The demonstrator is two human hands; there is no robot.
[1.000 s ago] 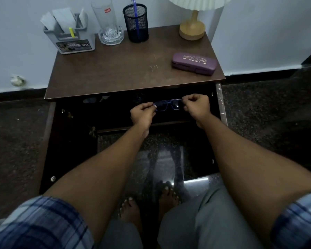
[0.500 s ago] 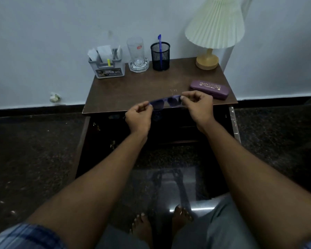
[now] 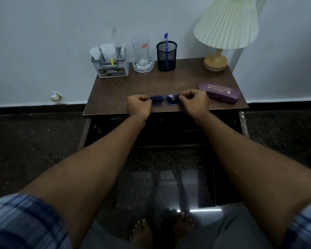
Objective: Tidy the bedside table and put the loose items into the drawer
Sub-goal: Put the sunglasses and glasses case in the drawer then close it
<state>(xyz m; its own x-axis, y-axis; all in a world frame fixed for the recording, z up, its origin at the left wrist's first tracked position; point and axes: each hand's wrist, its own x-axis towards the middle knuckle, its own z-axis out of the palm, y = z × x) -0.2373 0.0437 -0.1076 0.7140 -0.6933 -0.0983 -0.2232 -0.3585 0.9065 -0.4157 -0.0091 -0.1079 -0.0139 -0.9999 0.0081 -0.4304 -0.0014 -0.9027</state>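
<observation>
Blue-framed glasses (image 3: 164,101) are held over the front edge of the brown bedside table (image 3: 115,94). My left hand (image 3: 138,105) pinches their left end and my right hand (image 3: 194,103) pinches their right end. A purple glasses case (image 3: 218,92) lies shut on the table, just right of my right hand. Below the tabletop the dark drawer (image 3: 169,133) stands pulled out; its inside is too dark to make out.
Along the back of the table stand a grey organiser with papers (image 3: 109,65), a clear glass (image 3: 142,54), a black mesh pen cup with a blue pen (image 3: 166,56) and a lamp with a pleated shade (image 3: 223,33). Dark floor surrounds the table.
Both hands lifted the glasses from the drawer opening up to the tabletop's front edge. The view has pulled back and tilted up.
</observation>
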